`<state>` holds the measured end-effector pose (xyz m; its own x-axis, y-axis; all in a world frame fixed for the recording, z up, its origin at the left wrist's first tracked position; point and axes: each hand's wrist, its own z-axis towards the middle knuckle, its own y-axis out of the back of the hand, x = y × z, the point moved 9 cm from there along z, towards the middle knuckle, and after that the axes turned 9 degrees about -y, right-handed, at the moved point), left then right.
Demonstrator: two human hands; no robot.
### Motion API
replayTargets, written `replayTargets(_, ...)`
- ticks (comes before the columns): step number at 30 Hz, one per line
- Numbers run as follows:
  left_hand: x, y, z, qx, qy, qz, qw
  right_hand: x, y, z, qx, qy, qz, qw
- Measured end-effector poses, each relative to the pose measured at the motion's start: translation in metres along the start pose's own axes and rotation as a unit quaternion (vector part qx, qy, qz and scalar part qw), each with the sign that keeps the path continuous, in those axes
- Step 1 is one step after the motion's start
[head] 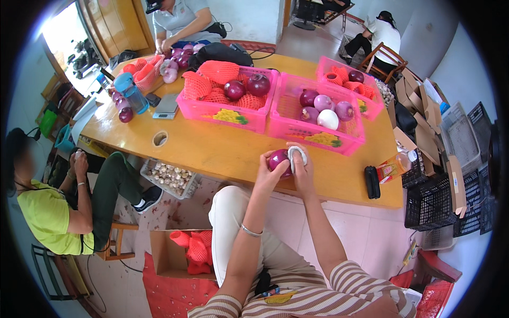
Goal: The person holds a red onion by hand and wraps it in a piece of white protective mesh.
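Observation:
My left hand grips a red onion over the near edge of the wooden table. Against the onion's right side, my right hand holds a folded white cloth. Just beyond my hands is a pink plastic basket with several red onions and one white one. To its left, another pink basket holds two red onions among red foam net sleeves. A third pink basket with an onion and foam sleeves stands behind, at the right.
A digital scale, blue bottle and loose onions lie at the table's left. A black case and drink bottle lie right. Co-workers sit left, across the table and far back. A cardboard box of foam sleeves stands on the floor.

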<state>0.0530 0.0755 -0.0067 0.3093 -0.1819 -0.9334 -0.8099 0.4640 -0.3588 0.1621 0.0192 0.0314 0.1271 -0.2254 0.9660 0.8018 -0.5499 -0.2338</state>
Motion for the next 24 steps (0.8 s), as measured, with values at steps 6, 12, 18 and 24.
replayTargets(6,-0.004,-0.012,-0.006,0.076,0.042,-0.108,0.99,-0.037,0.022,0.012,-0.047,-0.119,0.174,0.976)
replayTargets(12,0.006,-0.006,-0.004,0.063,0.04,-0.083,0.994,-0.017,0.015,0.01,-0.061,-0.057,0.267,0.96)
replayTargets(18,-0.004,-0.009,-0.008,0.073,0.062,-0.108,0.99,0.005,0.0,0.003,-0.001,0.01,-0.027,1.0)
replayTargets(24,-0.004,-0.011,-0.005,0.111,0.041,-0.107,0.987,-0.025,0.024,0.023,-0.07,-0.12,0.143,0.98)
